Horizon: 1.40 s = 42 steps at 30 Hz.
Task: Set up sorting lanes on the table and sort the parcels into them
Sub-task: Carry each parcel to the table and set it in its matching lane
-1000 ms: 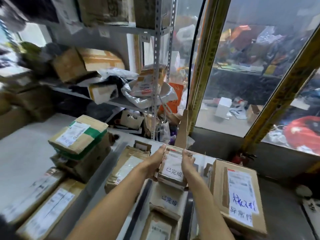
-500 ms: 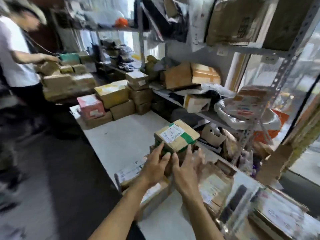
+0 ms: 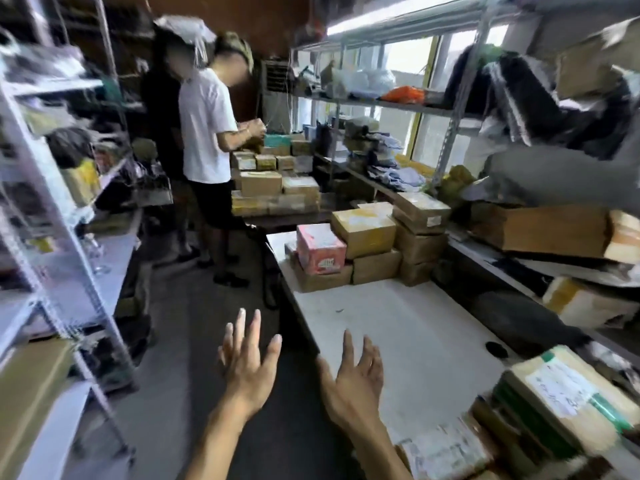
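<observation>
Both hands are reaching forward with nothing in them. Left hand (image 3: pixel 247 367) is hovering over the dark floor beside the table edge, fingers straight and spread. Right hand (image 3: pixel 353 382) is hovering above the near edge of the white rectangular table (image 3: pixel 398 327), fingers relaxed and slightly parted; whether it is touching the surface cannot be told.

Motion blur is softening most of the frame, and no printed label is reading legibly. A brown cardboard parcel with green tape and a white label (image 3: pixel 568 400) is lying at the table's near right corner, stacked on other parcels that are running out of frame at the lower right. A smaller labelled brown parcel (image 3: pixel 446 448) is lying just beside it, partly cut off by the right forearm.

At the table's far end, a pink carton (image 3: pixel 320 249) is sitting on a flat brown box, touching a cluster of stacked brown cardboard boxes (image 3: pixel 394 240).

Grey metal shelving (image 3: pixel 460 98) along the right is holding boxes, bags and cloth items too blurred to identify. A person in a white T-shirt (image 3: pixel 204 126) is standing at a further bench with more stacked parcels (image 3: pixel 273 188).
</observation>
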Tool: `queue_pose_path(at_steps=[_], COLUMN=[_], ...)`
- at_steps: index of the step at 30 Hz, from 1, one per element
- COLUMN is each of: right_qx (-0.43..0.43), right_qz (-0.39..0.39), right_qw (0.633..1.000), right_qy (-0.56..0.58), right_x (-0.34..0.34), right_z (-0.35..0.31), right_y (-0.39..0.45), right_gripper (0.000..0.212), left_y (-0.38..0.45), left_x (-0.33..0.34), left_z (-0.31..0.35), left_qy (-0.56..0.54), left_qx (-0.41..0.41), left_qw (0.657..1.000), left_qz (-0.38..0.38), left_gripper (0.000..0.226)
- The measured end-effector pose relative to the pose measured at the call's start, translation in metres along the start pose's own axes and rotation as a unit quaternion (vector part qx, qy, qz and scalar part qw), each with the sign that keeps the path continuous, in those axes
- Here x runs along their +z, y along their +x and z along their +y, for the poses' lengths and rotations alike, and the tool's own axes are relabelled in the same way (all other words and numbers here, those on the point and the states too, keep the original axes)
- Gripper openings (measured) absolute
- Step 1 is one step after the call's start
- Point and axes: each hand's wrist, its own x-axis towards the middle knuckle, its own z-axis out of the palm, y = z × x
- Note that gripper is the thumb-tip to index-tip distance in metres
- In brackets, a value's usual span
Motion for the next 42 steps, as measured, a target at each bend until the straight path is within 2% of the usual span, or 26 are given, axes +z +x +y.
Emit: queue_pose_path(at_steps=[5,19,26,32,36,42], right_qx=[-0.030,-0.044,-0.021,-0.019,0.016,0.090], right_qz=[0.010,0.024,0.020,0.022,0.032,0.055], right_qw=[0.999,0.998,0.999,0.999,0.999,0.994], right_qy=[-0.024,0.041,0.021,0.021,-0.008,0.015], right_x=[0.018,0.047,0.059,0.089,0.099,0.096], right_z=[-0.046,-0.123,-0.153,-0.196,-0.238,-0.255], right_y=[0.053,0.302,0.407,0.510,0.583,0.662], right_gripper=[0.074,0.077,0.077,0.076,0.075,0.074], left_y=[0.063,0.306,0.418,0.536,0.626,0.730], left_x=[-0.005,0.050,0.080,0.111,0.120,0.153], left_z=[-0.013,-0.025,-0.029,-0.057,-0.068,-0.046], left_qy=[0.015,0.089,0.059,0.024,0.003,-0.035], left_qx=[-0.022,0.009,0.005,0.019,0.037,0.070], left_qw=[1.000,0.994,0.994,0.991,0.985,0.967], left_qz=[-0.011,-0.055,-0.094,-0.134,-0.170,-0.241], left_gripper=[0.065,0.066,0.065,0.064,0.064,0.062])
